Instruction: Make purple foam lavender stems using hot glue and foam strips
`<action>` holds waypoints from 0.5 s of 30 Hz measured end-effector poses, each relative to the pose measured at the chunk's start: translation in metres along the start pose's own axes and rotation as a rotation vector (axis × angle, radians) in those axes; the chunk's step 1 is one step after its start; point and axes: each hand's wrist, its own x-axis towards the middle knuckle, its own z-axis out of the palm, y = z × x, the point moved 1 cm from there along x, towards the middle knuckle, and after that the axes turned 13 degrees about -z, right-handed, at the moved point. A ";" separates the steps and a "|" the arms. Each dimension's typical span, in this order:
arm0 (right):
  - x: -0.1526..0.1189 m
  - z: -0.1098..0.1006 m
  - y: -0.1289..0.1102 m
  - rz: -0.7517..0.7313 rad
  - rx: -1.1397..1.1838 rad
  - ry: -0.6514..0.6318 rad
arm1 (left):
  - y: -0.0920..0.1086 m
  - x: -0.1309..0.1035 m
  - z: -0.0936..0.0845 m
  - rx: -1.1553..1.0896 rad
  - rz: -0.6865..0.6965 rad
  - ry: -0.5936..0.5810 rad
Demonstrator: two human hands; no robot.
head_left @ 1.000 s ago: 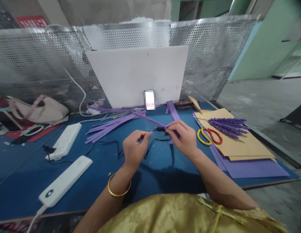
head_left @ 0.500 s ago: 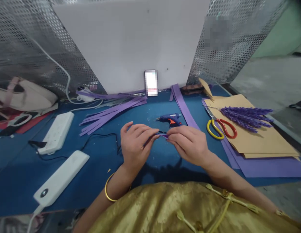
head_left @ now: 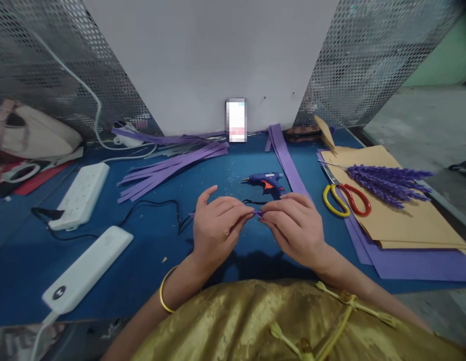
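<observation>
My left hand (head_left: 217, 225) and right hand (head_left: 298, 228) both pinch the purple strip (head_left: 258, 214), nearer the worktop's (head_left: 142, 281) front edge than its rear. Technique: light, even tension, strip edges aligned, fingers clear of the glue gun's (head_left: 265, 179) nozzle.

The person wore a shiny gold-olive top with pale knotted cord fastenings and, below the white power strip (head_left: 80, 195), a gold bangle (head_left: 165, 291).
</observation>
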 end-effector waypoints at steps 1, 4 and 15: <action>-0.001 0.000 0.000 0.006 0.002 0.011 | 0.000 0.000 0.000 -0.011 -0.011 -0.004; -0.004 -0.003 0.002 0.071 0.010 0.092 | 0.000 0.000 -0.002 -0.026 -0.061 0.004; -0.005 -0.005 0.003 0.188 0.005 0.193 | 0.003 0.000 -0.002 -0.045 -0.076 0.047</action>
